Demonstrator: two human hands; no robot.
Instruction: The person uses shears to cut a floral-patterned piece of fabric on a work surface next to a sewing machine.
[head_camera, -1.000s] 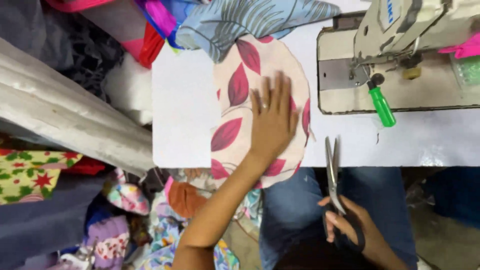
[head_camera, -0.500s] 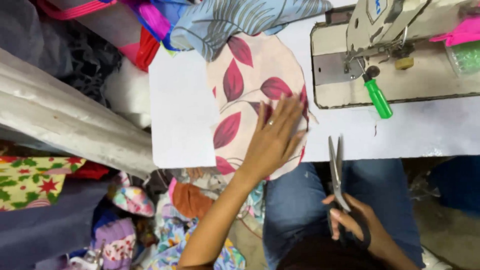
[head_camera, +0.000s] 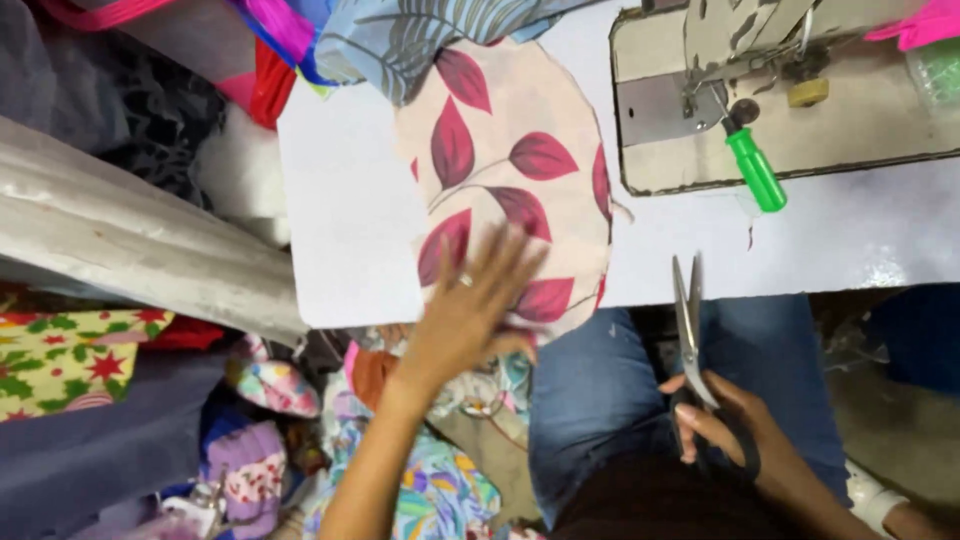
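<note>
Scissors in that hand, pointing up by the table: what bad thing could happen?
The scissors in the right hand have their tips close to the table edge and the leaf-print fabric, so they might snag or nick it. That fabric hangs over the edge under the left hand and could slip off. The blades also sit above the jeans-clad lap, so a slip might poke.

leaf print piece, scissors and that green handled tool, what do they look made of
Leaf-print piece: looks like thin woven cloth, matte, with a slightly frayed cut edge, lying limp under the left hand.
Scissors: bright metal blades with a dull shine; dark handles in the right hand, material unclear.
Screwdriver: glossy green handle, probably plastic.
</note>
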